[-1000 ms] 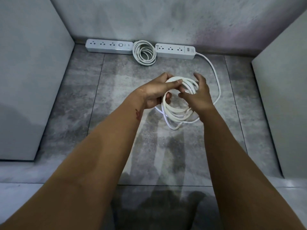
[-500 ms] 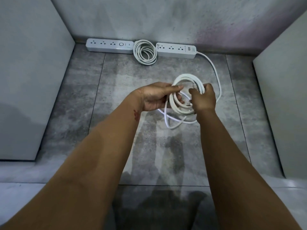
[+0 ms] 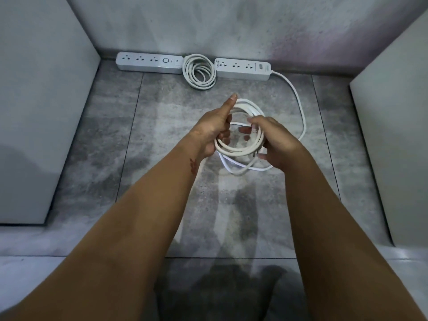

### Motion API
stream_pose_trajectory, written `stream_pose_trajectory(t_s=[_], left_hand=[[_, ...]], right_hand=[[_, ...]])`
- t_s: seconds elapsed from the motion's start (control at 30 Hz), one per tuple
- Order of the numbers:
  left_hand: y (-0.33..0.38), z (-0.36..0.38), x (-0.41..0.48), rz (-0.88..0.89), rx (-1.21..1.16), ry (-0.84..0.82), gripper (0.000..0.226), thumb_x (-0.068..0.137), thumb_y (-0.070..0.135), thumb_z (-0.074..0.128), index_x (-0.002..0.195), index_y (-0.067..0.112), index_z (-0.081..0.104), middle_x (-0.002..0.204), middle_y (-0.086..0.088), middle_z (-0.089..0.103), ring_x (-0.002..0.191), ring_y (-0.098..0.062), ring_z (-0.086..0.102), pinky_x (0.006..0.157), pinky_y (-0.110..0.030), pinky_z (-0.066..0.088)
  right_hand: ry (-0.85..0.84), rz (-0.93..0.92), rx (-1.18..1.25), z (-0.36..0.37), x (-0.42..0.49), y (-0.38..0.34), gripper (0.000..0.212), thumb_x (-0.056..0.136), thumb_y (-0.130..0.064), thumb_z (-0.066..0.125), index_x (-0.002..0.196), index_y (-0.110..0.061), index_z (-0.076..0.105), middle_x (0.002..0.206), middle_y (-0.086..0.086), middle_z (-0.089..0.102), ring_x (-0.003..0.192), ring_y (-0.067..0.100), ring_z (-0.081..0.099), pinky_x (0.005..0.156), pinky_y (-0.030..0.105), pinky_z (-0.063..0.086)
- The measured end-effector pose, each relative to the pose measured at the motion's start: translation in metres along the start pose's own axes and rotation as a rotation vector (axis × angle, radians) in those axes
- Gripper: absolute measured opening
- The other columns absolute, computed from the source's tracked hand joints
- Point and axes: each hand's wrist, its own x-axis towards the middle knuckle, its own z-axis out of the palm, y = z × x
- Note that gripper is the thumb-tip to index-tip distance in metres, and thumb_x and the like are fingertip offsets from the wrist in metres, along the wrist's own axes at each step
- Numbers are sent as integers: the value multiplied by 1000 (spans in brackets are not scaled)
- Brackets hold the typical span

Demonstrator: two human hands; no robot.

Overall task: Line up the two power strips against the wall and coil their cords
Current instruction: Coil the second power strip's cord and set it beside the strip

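Note:
Two white power strips lie end to end along the back wall: the left strip [image 3: 149, 65] and the right strip [image 3: 243, 69]. Between them rests a finished coil of white cord [image 3: 199, 74]. The right strip's cord [image 3: 298, 105] runs from its right end down the floor into a partly wound coil [image 3: 240, 150] held above the tiles. My left hand [image 3: 214, 128] grips the coil's left side, thumb pointing up. My right hand [image 3: 276, 144] is wrapped around its right side. A loose loop hangs below the coil.
Grey cabinet panels stand at the left [image 3: 39, 112] and right [image 3: 393, 147] of the alcove. The floor is grey stone tile [image 3: 162, 126] with a lighter strip at the near edge. The back wall [image 3: 231, 26] is mottled grey.
Both hands have kept winding the right strip's cord. The coil has turned flatter toward me, my left thumb now sticks up, and my right hand has shifted lower on the coil.

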Motion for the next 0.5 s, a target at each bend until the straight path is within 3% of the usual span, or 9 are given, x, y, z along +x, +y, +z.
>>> stream_pose_trajectory(t_s=[0.03, 0.1, 0.2, 0.27, 0.37, 0.5], left_hand=[[2, -1, -1, -11, 27, -5, 49, 87, 60, 58, 66, 19, 44, 42, 7, 27, 37, -11, 22, 40, -22, 25], [5, -1, -2, -32, 70, -16, 49, 88, 60, 56, 66, 18, 43, 41, 7, 26, 37, -11, 21, 39, -22, 23], [10, -1, -2, -42, 141, -27, 52, 87, 64, 54, 71, 15, 49, 44, 6, 27, 37, -11, 22, 37, -20, 25], [11, -1, 1, -52, 155, -26, 58, 86, 68, 52, 80, 10, 58, 47, 5, 29, 38, -11, 25, 37, -20, 28], [10, -5, 4, -89, 35, -73, 57, 84, 69, 53, 91, 12, 60, 55, 2, 43, 38, -9, 32, 38, -19, 35], [7, -9, 0, -119, -93, -174, 52, 90, 60, 52, 92, 10, 64, 65, -4, 60, 49, -15, 57, 52, -26, 53]], right_hand=[[-29, -2, 48, 0, 1, 0, 27, 91, -40, 57, 112, -23, 59, 91, 0, 75, 87, 18, 69, 74, 36, 47], [-71, -34, 109, 0, 1, 2, 27, 93, -47, 55, 104, -23, 60, 74, 2, 67, 73, 19, 67, 68, 33, 48], [-76, -90, 148, 0, 2, 7, 24, 93, -40, 61, 101, -19, 57, 64, 1, 54, 57, 16, 53, 67, 38, 46], [-50, -142, 94, 0, 2, 10, 16, 94, -35, 61, 100, -20, 58, 64, 1, 53, 57, 16, 51, 58, 31, 47], [62, -220, -46, 2, 6, 13, 15, 98, -34, 55, 93, -20, 56, 66, 3, 53, 55, 17, 52, 45, 23, 41], [255, -224, -46, 5, 19, 21, 24, 98, -42, 50, 89, -20, 53, 70, 3, 58, 62, 21, 56, 57, 29, 43]])
